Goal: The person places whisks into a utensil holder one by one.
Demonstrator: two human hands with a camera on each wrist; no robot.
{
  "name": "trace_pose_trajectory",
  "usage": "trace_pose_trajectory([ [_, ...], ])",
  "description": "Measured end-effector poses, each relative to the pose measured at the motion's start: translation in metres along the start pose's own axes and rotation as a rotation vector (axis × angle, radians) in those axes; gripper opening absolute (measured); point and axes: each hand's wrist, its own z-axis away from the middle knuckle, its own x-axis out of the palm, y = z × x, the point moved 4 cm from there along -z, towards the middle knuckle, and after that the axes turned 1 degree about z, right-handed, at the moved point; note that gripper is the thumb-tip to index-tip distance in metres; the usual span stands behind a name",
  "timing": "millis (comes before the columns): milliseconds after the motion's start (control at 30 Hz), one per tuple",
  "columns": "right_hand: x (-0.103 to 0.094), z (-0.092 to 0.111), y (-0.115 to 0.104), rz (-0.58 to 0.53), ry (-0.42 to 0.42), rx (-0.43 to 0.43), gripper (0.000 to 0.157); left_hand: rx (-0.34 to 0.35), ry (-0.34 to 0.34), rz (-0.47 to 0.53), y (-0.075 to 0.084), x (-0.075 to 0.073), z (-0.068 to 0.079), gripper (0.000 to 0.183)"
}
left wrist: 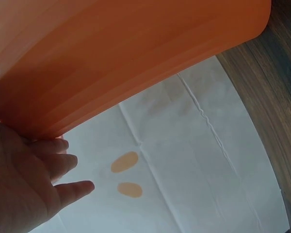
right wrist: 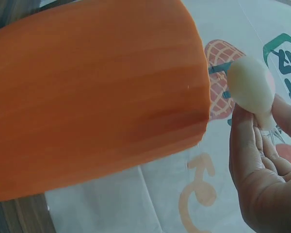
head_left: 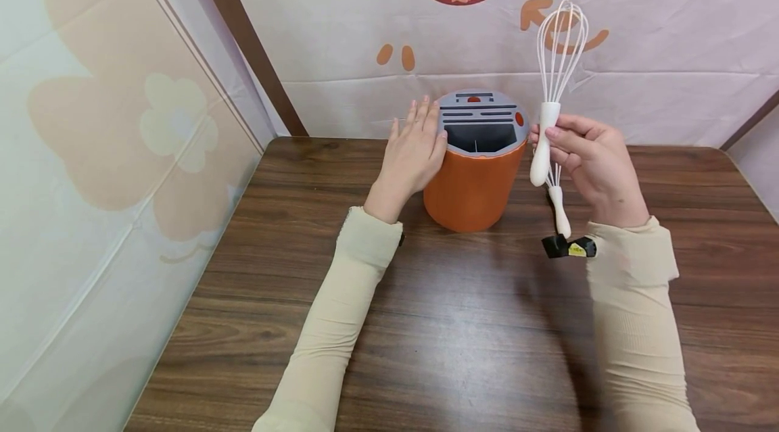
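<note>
An orange utensil holder [head_left: 471,188] stands near the table's back edge, topped by a grey slotted lid [head_left: 477,114] with a large dark opening at the front. With fingers straight, my left hand [head_left: 410,148] rests against the holder's left side. In the left wrist view, the fingers lie along the orange wall. My right hand [head_left: 599,158] pinches the handle of a white whisk [head_left: 549,128] between thumb and fingers, wires upward, just right of the lid. The handle's rounded end [right wrist: 251,85] faces the camera in the right wrist view.
A smaller white whisk [head_left: 558,209] shows below the right hand, its wires partly hidden. A black object with a yellow label [head_left: 569,247] is by the right wrist. Patterned cloth [head_left: 341,26] hangs behind the brown wooden table [head_left: 450,337].
</note>
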Motion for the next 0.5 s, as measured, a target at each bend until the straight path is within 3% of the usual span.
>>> trace_pose_trajectory([
  [500, 0.03, -0.016, 0.004, 0.005, -0.018, -0.05, 0.019, 0.013, 0.009, -0.009, -0.001, 0.001, 0.0, 0.056],
])
